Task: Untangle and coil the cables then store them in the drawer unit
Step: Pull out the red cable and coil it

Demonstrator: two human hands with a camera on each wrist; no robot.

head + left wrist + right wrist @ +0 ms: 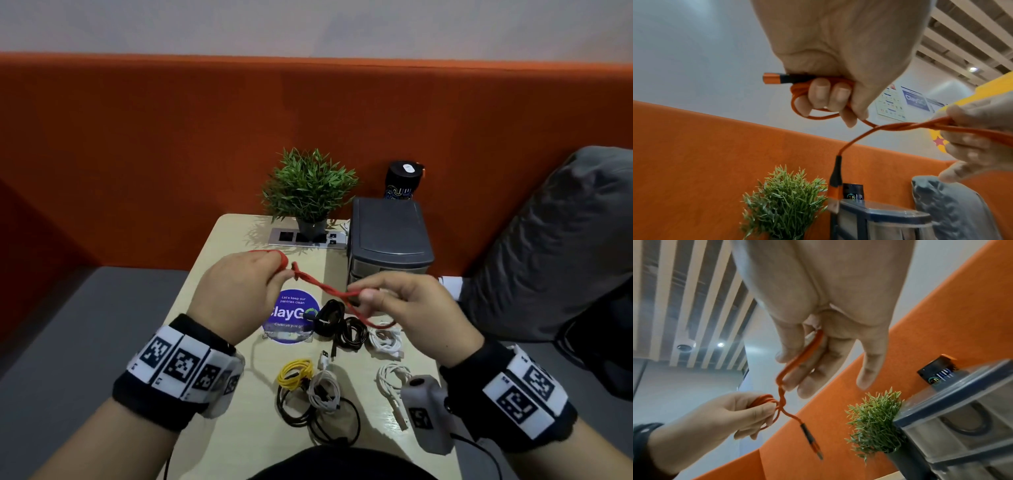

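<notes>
While both hands (236, 294) grip, orange cable (329, 288) spans between.

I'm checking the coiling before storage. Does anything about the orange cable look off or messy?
Yes. The orange cable is twisted on itself between the left hand and right hand, one plug dangling loose below the twist. The coil in the left hand looks tidy.

Black wristbands (164, 387) — white coded marker blocks, grey wrist camera (428, 411), bare forearms
</notes>
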